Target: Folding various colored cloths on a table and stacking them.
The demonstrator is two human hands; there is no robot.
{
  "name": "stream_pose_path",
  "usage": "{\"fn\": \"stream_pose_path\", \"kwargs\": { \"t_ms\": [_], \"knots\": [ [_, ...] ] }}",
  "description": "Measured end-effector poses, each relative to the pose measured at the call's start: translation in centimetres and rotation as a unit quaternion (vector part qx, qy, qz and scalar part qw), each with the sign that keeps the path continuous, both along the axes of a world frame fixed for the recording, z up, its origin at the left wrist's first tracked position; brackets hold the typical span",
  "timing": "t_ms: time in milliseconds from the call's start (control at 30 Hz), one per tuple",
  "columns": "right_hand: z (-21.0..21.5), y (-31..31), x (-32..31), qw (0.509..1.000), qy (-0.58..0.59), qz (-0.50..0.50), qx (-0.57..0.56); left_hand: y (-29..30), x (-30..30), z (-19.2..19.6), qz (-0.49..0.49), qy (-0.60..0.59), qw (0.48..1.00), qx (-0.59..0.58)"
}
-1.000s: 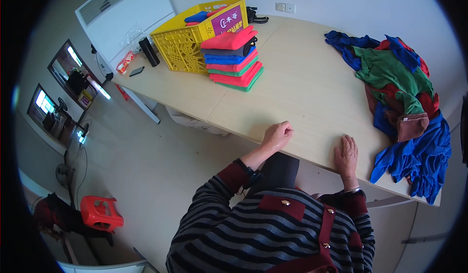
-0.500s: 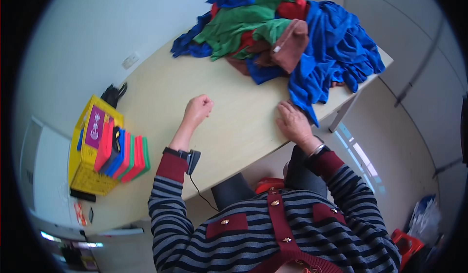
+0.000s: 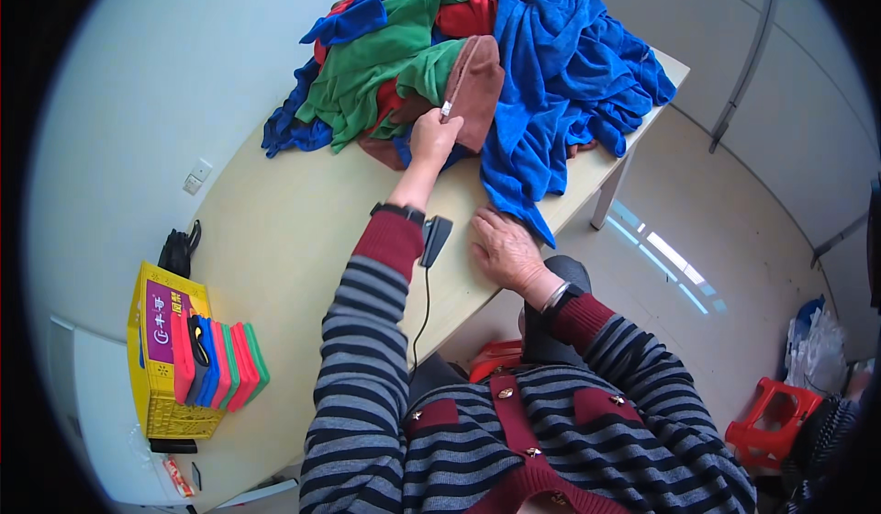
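Note:
A heap of crumpled cloths in blue, green, red and brown lies at the far side of the table. At its near edge my left hand (image 3: 435,138) pinches a brown cloth (image 3: 478,87) beside a small white tag (image 3: 446,108); the fingertips are partly hidden. Green cloth (image 3: 376,73) lies just behind it. My right hand (image 3: 507,250) rests flat on the table's front edge, fingers stretched out, next to the hanging tip of a large blue cloth (image 3: 541,101). Whether its fingertips touch that tip I cannot tell.
On the left of the pale table (image 3: 266,229) stands a yellow box (image 3: 147,404) with several folded red, blue, green and grey cloths (image 3: 220,367) against it. A black pouch (image 3: 180,248) sits behind. A red stool (image 3: 771,422) is on the floor at right.
My left hand has reached forward from above the bare tabletop to the heap and taken hold of the brown cloth. My right hand stays at the table edge. The whole view has shifted.

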State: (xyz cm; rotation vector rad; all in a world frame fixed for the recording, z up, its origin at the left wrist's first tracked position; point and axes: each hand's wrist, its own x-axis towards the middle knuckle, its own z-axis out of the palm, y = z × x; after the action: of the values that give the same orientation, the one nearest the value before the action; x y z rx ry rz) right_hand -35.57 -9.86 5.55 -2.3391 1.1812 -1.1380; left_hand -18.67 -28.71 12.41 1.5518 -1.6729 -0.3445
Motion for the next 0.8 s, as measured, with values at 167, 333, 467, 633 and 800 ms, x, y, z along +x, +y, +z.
{"fn": "stream_pose_path", "kwargs": {
  "t_ms": [167, 333, 467, 633, 800],
  "knots": [
    [-0.7, -0.3, -1.5, 0.999, 0.015, -0.020, 0.023, 8.6, 2.6, 3.8, -0.112, 0.051, 0.990, -0.064],
    [-0.4, -0.1, -1.8, 0.999, 0.031, -0.013, 0.037, 19.9, 10.2, 7.2, -0.068, 0.198, 0.977, -0.040],
    [-1.1, -0.3, -1.6, 0.998, 0.048, -0.030, 0.003, 25.9, 15.6, 7.8, 0.005, 0.312, 0.947, -0.072],
    [-1.7, -0.6, -0.9, 0.999, 0.048, -0.019, -0.015, 31.8, 19.6, 8.3, 0.053, 0.360, 0.918, -0.156],
    [0.4, 0.3, 1.5, 0.994, 0.011, 0.065, 0.089, 34.7, 19.9, 7.9, 0.075, 0.318, 0.938, -0.114]
  ]
}}
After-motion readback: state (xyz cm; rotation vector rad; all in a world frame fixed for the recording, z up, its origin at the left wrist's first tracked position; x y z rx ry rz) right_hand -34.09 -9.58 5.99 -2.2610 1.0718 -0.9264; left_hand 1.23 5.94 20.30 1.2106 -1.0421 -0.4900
